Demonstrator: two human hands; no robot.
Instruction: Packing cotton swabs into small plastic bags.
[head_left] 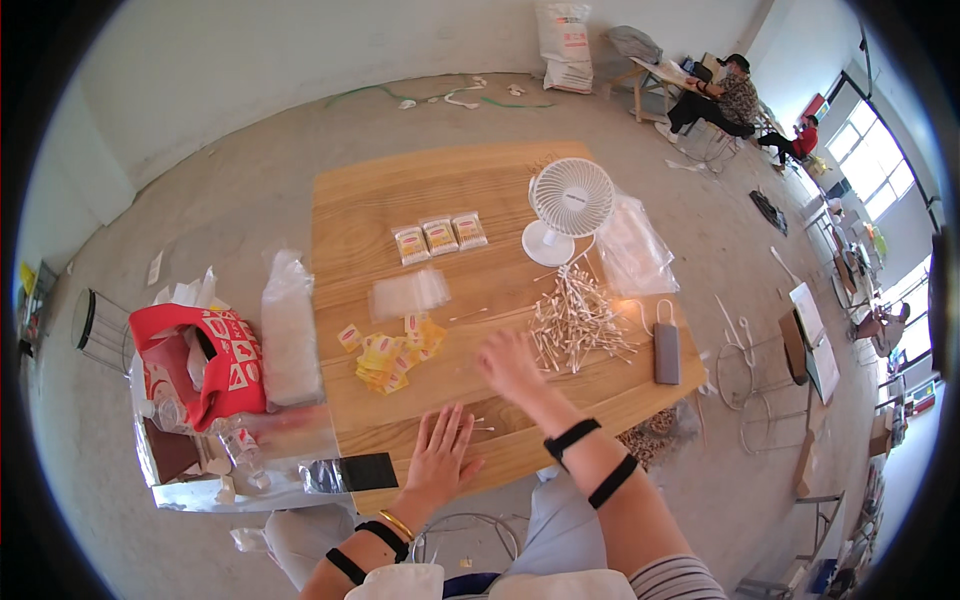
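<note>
On the near half of the wooden table [400, 190], both hands are seen above the bare wood. The right hand [510, 365] is blurred, held over the table with nothing visibly gripped; whether its fingers are spread or loosely curled cannot be told. The pile of cotton swabs [578, 322] lies just to the right of it and slightly farther off, and most of the sticks run from near left to far right. The left hand [440, 455] is laid flat near the table's near edge, fingers spread, palm down, holding nothing. A few loose swabs [480, 426] lie just beside its fingertips, between the two hands. The right hand is judged the nearer to the pile; the yellow packets [395, 355] lie to the left of it, about equally near.
</note>
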